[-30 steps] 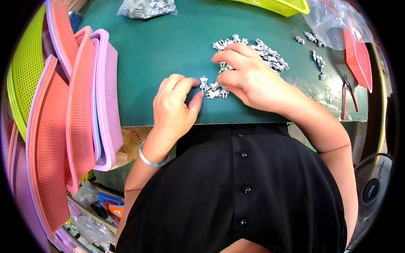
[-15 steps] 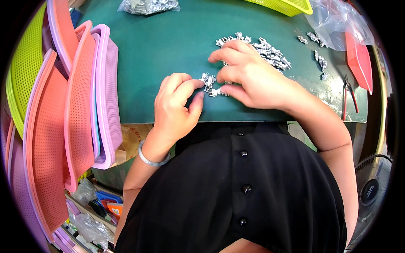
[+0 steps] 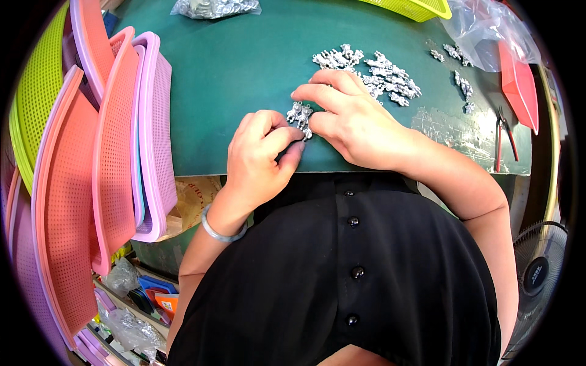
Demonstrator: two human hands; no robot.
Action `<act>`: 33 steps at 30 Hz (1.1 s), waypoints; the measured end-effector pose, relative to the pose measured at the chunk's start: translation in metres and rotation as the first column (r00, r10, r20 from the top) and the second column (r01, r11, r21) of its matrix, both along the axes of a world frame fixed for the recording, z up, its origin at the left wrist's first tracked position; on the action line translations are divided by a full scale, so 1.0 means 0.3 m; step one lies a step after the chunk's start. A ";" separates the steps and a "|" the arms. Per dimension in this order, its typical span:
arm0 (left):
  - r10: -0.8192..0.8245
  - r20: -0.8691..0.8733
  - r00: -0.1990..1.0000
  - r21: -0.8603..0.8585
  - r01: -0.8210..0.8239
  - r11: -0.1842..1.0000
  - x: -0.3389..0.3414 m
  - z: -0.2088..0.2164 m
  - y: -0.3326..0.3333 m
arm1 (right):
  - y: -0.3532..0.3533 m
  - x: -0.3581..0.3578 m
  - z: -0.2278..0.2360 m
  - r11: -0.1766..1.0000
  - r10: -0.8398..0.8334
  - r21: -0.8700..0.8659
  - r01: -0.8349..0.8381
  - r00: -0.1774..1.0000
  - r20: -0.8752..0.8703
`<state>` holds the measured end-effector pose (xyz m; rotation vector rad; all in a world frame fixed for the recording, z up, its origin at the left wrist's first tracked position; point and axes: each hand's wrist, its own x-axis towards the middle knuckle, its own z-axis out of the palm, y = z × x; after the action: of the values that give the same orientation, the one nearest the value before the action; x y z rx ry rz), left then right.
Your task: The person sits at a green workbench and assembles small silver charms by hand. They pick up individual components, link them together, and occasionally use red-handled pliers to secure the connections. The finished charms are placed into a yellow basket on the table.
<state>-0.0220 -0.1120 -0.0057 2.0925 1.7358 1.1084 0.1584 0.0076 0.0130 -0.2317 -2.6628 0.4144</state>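
Several small silver metal figure charms point(image 3: 299, 113) with loops lie bunched between my hands on the green table point(image 3: 213, 91). My left hand point(image 3: 261, 149) is curled, with its thumb and index fingertips pinched together at the lower end of this bunch, on a charm mostly hidden by the fingers. My right hand point(image 3: 357, 122) arches over the table just to the right, fingers bent and apart. Its thumb side touches or nearly touches the bunch; what lies under the palm is hidden. Beyond that hand spreads a larger pile of the same charms point(image 3: 390, 76).
Stacked pink, purple and green plastic baskets point(image 3: 152, 134) stand along the left. Red-handled pliers point(image 3: 499, 143), a red tray point(image 3: 519, 91), a clear plastic bag point(image 3: 488, 33) and a few loose charms point(image 3: 464, 86) are at the right. A bag of metal parts point(image 3: 217, 7) lies at the back.
My right hand has shifted slightly left and nearer to me, uncovering more of the pile. My left hand has moved slightly right, and the charm that lay between the hands is now by its fingertips.
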 end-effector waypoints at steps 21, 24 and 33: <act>-0.029 -0.045 0.999 0.064 0.032 0.997 0.023 0.033 0.021 | 0.018 0.120 0.029 0.987 -0.123 -0.101 0.124 0.992 0.017; -0.104 -0.100 0.990 0.075 0.111 0.991 0.026 0.021 0.047 | 0.006 0.120 0.012 0.987 -0.134 -0.086 0.133 0.991 -0.001; 0.025 -0.105 0.994 0.056 -0.020 0.998 0.021 -0.002 0.053 | -0.028 0.093 -0.006 0.977 -0.207 -0.047 0.207 0.978 0.009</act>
<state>-0.0158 -0.0961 -0.0062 2.2073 1.7997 1.0815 0.1863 -0.0008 0.0113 -0.5196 -2.6006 0.4101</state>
